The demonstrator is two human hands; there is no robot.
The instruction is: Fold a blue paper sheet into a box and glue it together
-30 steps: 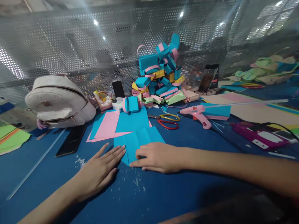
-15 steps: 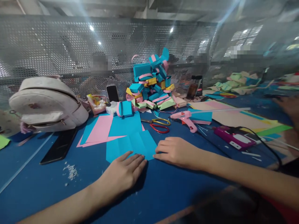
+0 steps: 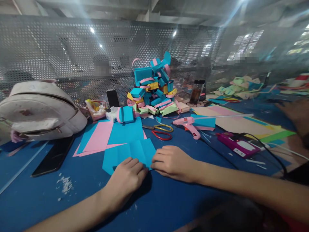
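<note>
A blue sheet of paper with several upright creases lies in front of me. My left hand rests at its near edge with the fingers curled and closed on the paper. At the sheet's near right corner my right hand has its fingers bent together, pinching the edge. The exact grip of the fingertips is partly hidden. Just beyond the sheet lie scissors with one yellow and one red handle, and more blue and pink paper. To the right is a pink glue gun with a long clear stick in it.
A pile of folded paper boxes stands at the back. On the left are a white backpack, a black phone and white crumbs. A purple power strip with cables lies right. Another person's hand shows far right.
My left hand's fingers were stretched flat over the near edge and are now curled in on it. My right hand stays at the corner. The view has shifted slightly to the right.
</note>
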